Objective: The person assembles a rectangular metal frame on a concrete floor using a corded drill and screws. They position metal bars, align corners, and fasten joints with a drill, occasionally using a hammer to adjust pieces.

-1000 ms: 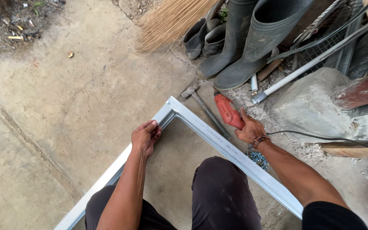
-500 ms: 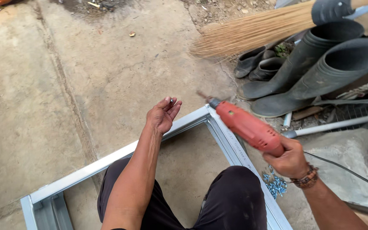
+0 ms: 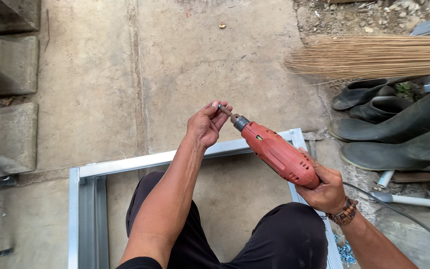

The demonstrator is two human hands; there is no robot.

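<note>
My right hand (image 3: 325, 188) grips the rear of a red electric drill (image 3: 278, 153), raised above the floor with its nose pointing up and left. My left hand (image 3: 206, 123) pinches a small screw (image 3: 222, 107) at the tip of the drill's bit. Below both hands lies a rectangular frame of light metal channel (image 3: 151, 160) flat on the concrete, with my knees in dark trousers inside it. The drill's cable (image 3: 399, 214) trails off to the right.
Dark rubber boots (image 3: 394, 127) and a straw broom (image 3: 369, 56) lie at the right. A white pipe (image 3: 419, 201) and loose screws (image 3: 345, 251) sit on the ground at the lower right. Concrete blocks (image 3: 6, 134) stand at the left edge.
The view has swung left. My right hand lifted the drill from the ground, and my left hand left the frame's corner and came up to the bit with a screw.
</note>
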